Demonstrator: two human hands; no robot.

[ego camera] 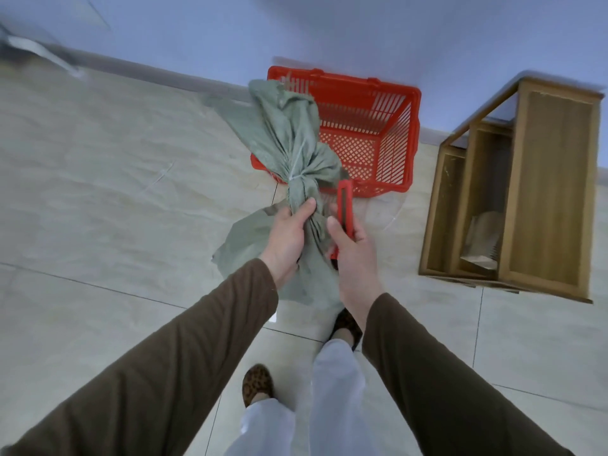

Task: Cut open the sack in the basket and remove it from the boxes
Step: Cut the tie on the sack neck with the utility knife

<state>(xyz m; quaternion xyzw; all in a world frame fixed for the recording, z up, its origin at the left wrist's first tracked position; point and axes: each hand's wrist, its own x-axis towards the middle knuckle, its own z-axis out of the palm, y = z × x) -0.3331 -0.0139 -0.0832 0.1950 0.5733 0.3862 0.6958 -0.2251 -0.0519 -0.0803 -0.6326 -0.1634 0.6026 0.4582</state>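
Observation:
My left hand (289, 230) grips the bunched middle of a grey-green woven sack (289, 139), just below a white tie around its neck. The sack hangs slack in the air, its upper part draped over the near left corner of a red plastic basket (371, 126). Its lower part trails down between my arms. My right hand (350, 248) holds a red utility knife (344, 205) upright beside the sack, to the right of my left hand. The basket stands on the floor by the wall and its inside shows only bare lattice. No boxes are in view.
A wooden shelf unit (546, 199) stands to the right of the basket, with a brown paper bag (483, 241) in one compartment. The floor is pale tile. My feet in patterned shoes (258, 383) stand below my arms. A blurred grey object (36, 49) lies far left by the wall.

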